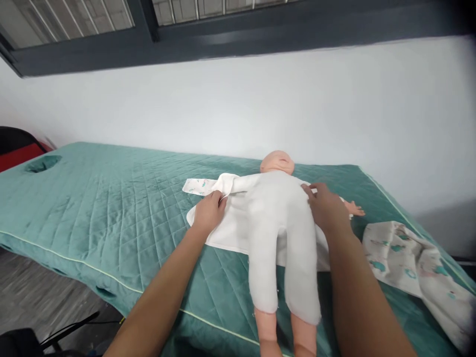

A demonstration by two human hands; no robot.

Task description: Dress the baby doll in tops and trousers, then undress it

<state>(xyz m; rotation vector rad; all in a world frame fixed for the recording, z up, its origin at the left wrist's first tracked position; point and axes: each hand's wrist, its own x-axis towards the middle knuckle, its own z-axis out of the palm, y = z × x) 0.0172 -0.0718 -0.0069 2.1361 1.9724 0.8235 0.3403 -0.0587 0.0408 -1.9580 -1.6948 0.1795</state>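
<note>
Crosswise: doll [281, 210], head [275, 161] twd wall [238, 109].

A white-bodied doll [277, 203] is lying on a green quilted bed [122, 193], its head [277, 162] pointing toward the white wall [230, 104]. The left hand [210, 210] is pinching a white garment [234, 228] spreading beneath the doll, while the right hand [327, 206] is resting at its other side. A patterned cloth [407, 263] is lying nearby.

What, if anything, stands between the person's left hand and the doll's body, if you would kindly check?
Nothing visible blocks the way: only the white garment lies spread between the left hand and the doll. The patterned cloth lies on the doll's other side, to the right of the right forearm.
</note>
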